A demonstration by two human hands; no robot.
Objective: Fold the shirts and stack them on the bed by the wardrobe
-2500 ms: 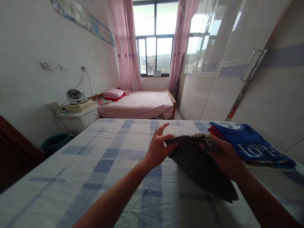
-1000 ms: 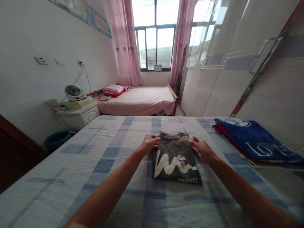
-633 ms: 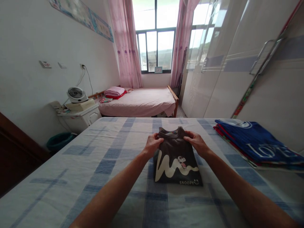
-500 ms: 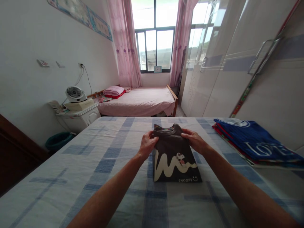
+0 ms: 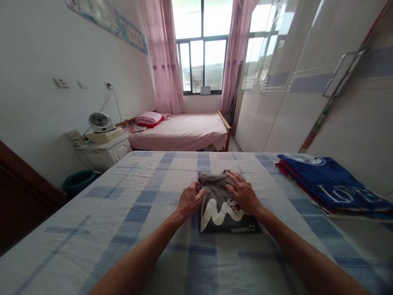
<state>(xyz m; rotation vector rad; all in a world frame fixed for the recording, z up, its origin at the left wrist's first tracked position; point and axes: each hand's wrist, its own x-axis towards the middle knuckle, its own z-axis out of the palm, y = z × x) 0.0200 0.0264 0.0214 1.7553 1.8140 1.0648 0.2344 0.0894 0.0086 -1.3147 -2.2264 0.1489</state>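
Observation:
A folded dark grey T-shirt [image 5: 220,213] with a white wavy print and the word SNOOPY lies flat on the blue-and-white checked bedsheet [image 5: 129,213] in front of me. My left hand [image 5: 189,200] rests at the shirt's left edge, fingers curled against the fabric. Lying flat on top of the shirt, near its collar end, is my right hand [image 5: 244,196], palm down and fingers spread.
A stack of folded clothes with a blue shirt on top [image 5: 325,184] lies at the right of the bed, beside glossy wardrobe doors [image 5: 307,90]. Beyond stand a pink bed [image 5: 181,133], a white nightstand with a small fan [image 5: 100,122], and a green bin [image 5: 78,180].
Both hands had lifted the shirt's collar end off the sheet; now it lies flat again, with my right hand spread on top and my left at its side.

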